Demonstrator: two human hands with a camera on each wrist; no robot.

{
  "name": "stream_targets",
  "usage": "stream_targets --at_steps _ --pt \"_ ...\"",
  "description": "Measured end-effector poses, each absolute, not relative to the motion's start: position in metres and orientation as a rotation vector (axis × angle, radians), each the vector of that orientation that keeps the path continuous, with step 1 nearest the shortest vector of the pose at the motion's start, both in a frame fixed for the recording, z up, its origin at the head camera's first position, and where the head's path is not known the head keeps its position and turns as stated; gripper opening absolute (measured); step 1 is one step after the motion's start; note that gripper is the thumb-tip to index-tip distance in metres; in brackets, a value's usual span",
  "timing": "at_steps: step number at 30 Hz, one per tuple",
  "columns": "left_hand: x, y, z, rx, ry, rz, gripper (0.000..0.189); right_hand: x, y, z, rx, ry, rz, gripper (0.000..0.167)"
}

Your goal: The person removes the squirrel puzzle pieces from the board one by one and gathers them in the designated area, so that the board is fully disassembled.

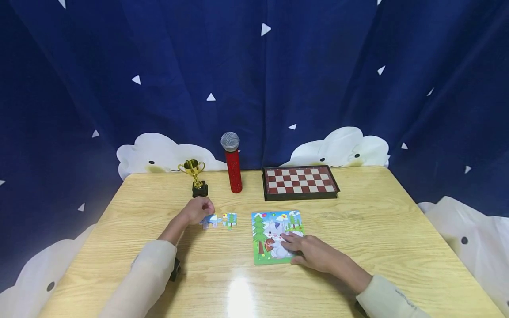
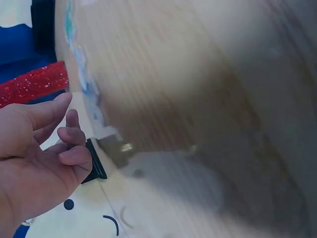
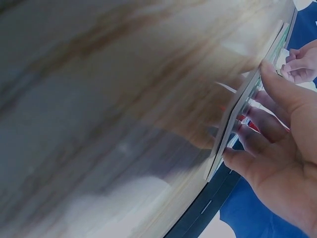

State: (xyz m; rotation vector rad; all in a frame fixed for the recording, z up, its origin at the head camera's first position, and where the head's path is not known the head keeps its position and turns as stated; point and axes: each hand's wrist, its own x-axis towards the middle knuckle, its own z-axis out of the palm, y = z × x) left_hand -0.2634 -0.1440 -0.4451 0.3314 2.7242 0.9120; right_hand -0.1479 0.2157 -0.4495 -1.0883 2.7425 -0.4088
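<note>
My left hand (image 1: 197, 210) is over the left end of a short row of joined jigsaw puzzle pieces (image 1: 230, 220) on the table. In the left wrist view its thumb is stretched out and the other fingers are loosely bent; no piece shows between them. A square puzzle board (image 1: 259, 232) with a squirrel, an acorn and trees lies to the right of the row. Spread over its lower right part, my right hand (image 1: 312, 252) rests with the fingers extended. The right wrist view shows its fingertips on the board (image 3: 233, 119), the thumb near the edge.
A gold trophy cup (image 1: 193, 170) on a black base stands behind the left hand. Beside it is an upright red microphone (image 1: 234, 172) with a silver head. A red-and-white chessboard (image 1: 300, 181) lies at the back. Behind the wooden table (image 1: 358, 229) hangs a blue curtain (image 1: 318, 79).
</note>
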Motion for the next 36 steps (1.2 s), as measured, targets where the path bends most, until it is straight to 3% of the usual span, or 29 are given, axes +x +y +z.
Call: stream_targets --at_steps 15,36 --pt "-0.258 -0.091 -0.442 0.464 2.623 1.000 0.005 -0.148 0.217 -0.452 -1.066 2.738 -0.426 0.054" --pt "-0.246 -0.017 -0.447 0.590 2.504 1.029 0.015 -0.148 0.216 -0.453 -1.060 2.743 -0.423 0.053"
